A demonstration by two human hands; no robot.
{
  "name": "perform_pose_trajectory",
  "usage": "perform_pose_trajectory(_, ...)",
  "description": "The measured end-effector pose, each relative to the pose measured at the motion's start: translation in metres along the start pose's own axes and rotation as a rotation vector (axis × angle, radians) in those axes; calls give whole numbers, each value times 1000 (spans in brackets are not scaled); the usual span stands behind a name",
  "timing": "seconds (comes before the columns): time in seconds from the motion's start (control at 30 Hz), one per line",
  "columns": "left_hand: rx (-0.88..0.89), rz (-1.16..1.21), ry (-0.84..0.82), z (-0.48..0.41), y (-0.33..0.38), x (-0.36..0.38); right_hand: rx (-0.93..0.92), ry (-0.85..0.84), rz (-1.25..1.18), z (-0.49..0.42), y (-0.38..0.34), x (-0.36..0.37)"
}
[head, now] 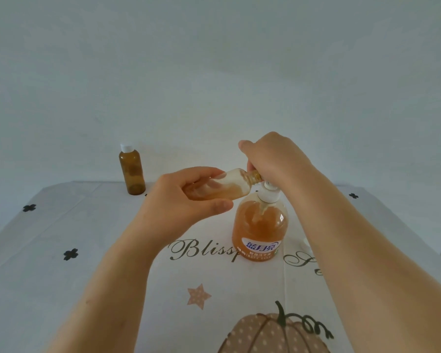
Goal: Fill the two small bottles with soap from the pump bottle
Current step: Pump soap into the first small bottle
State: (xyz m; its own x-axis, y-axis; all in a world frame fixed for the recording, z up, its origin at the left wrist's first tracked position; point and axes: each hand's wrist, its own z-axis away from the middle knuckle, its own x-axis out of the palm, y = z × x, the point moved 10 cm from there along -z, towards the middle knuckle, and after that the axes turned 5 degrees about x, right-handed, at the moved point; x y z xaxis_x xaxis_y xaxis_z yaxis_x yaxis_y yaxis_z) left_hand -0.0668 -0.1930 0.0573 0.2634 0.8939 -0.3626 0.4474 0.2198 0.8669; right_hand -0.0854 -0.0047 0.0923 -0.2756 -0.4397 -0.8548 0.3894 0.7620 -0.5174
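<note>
**Spill risk at the nozzle**

Head view: the left grip (186,200) clasps one small bottle (229,186), tilted almost flat, its mouth held at the nozzle atop the pump bottle (260,225). The right grip (273,156) curls over the pump head. If the mouth drifts off the nozzle, soap would likely run down the pump bottle onto the counter (87,238). Tilted so, soap could also seep back out. The second small bottle (132,171) stands capped, well left of the pump bottle.
</note>
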Motion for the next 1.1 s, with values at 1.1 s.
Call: perform_pose_trajectory(1.1,23,0,40,4,7,-3,42,18,18,3,-1,-6)
